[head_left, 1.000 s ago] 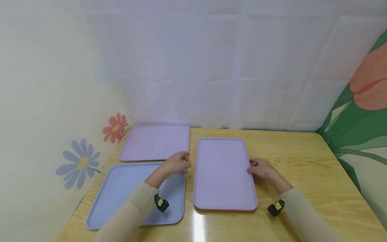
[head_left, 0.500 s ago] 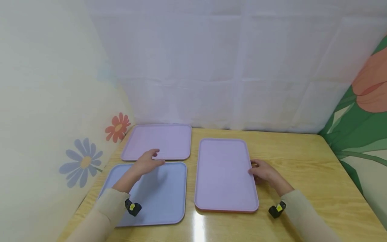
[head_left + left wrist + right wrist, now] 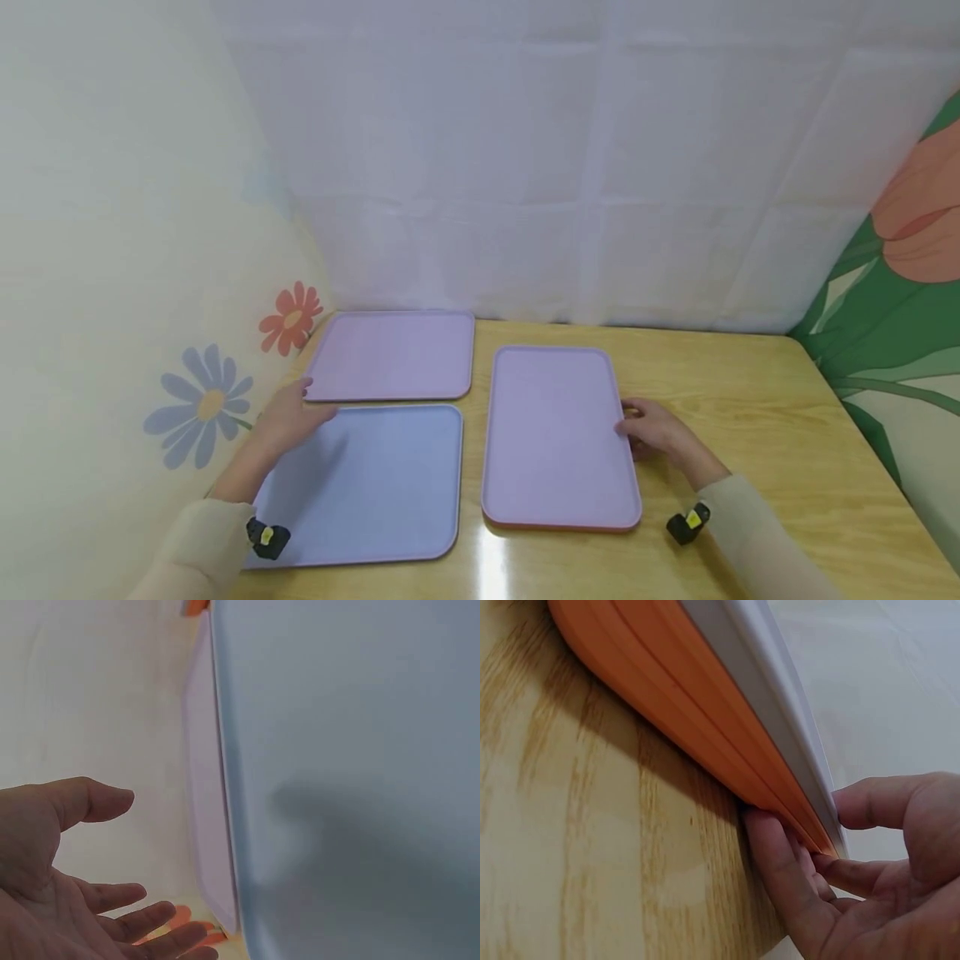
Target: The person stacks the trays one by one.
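Note:
My left hand (image 3: 287,421) hovers over the left edge of a light blue rectangular tray (image 3: 390,492), holding nothing. In the left wrist view its thumb and fingers are spread, with a shadow falling on the blue tray. My right hand (image 3: 654,429) grips the right long edge of a stack of trays. On top of that stack lies a lilac tray (image 3: 558,433). Beneath it, the right wrist view reveals orange trays (image 3: 675,697); the thumb rests at the lilac rim and the fingertips reach the orange side and lower edge.
Another lilac tray (image 3: 393,354) lies behind the blue one, against the white cloth backdrop (image 3: 540,167). A wall with painted flowers (image 3: 210,406) borders the left side. Bare wooden table (image 3: 772,417) extends to the right, up to a wall with a large painted flower.
My left hand has moved left, from beside the stack across the blue tray to its left edge. The right hand stays at the stack, and the trays lie where they were.

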Available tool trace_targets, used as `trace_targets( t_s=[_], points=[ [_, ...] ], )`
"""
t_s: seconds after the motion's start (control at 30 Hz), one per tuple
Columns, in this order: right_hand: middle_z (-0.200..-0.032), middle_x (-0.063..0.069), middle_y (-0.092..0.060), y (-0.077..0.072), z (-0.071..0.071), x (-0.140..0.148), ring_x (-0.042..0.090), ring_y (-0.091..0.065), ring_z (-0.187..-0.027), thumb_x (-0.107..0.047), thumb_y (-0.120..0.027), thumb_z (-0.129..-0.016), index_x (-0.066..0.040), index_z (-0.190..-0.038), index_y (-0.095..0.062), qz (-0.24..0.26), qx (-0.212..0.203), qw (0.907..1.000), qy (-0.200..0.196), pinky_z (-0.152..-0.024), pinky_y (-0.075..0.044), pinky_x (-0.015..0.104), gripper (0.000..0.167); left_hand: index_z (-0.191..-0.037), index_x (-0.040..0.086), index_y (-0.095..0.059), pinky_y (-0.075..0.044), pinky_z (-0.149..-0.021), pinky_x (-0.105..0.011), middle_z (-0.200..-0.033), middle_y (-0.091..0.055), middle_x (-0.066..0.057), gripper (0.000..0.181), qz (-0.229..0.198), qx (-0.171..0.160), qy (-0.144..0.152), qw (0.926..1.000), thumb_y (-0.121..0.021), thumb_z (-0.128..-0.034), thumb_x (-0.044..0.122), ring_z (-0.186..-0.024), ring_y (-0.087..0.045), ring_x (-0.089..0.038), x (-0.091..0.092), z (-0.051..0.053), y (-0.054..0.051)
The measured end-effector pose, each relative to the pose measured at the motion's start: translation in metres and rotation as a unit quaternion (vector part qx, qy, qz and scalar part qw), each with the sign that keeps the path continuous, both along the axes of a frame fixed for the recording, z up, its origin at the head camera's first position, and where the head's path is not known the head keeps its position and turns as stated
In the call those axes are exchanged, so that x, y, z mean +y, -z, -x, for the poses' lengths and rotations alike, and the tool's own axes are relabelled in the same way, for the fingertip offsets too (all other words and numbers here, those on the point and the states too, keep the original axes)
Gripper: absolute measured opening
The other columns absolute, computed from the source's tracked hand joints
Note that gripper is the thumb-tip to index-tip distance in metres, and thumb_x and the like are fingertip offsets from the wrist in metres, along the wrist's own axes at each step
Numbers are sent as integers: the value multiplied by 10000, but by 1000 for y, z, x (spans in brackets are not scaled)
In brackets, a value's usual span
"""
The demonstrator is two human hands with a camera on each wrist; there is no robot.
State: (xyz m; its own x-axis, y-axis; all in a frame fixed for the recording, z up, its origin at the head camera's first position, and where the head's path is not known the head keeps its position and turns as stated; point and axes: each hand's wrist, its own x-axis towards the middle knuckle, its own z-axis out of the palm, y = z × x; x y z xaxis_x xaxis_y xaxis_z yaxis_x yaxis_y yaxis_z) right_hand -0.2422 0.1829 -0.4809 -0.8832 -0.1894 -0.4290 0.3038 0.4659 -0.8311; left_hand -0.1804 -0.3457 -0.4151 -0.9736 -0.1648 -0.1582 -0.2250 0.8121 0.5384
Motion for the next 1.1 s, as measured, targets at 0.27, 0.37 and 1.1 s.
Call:
trace_targets(
  t_s=[0.27, 0.37, 1.1],
  points=[
    [-1216, 255, -607, -1, -1, 1, 253, -664, -915, -62, -603, -948, 72, -1519, -324, -45, 12, 10000, -54, -718, -608, 380, 650, -1460, -235, -205, -356, -1070, -696, -1438, -258, -484, 843, 237, -357, -203, 9989, -609, -961, 310, -1306, -322, -619, -31, -2, 9],
    [-1220, 257, -605, -1, -1, 2, 251, -662, -921, -65, -604, -948, 77, -1522, -313, -49, 15, 9999, -89, -720, -607, 380, 659, -1451, -255, -189, -323, -1089, -700, -1436, -235, -495, 866, 348, -482, -270, 9979, -613, -952, 312, -1316, -286, -631, -39, -3, 15],
    [-1197, 245, -607, -1, -4, 3, 252, -656, -904, -74, -607, -960, 74, -1526, -308, 39, 22, 9999, -140, -716, -615, 392, 657, -1277, -299, -358, -447, -980, -656, -1220, -450, -504, 749, 1082, -492, -148, 9928, -670, -859, 238, -1109, -495, -613, -64, -11, 41]
  ],
)
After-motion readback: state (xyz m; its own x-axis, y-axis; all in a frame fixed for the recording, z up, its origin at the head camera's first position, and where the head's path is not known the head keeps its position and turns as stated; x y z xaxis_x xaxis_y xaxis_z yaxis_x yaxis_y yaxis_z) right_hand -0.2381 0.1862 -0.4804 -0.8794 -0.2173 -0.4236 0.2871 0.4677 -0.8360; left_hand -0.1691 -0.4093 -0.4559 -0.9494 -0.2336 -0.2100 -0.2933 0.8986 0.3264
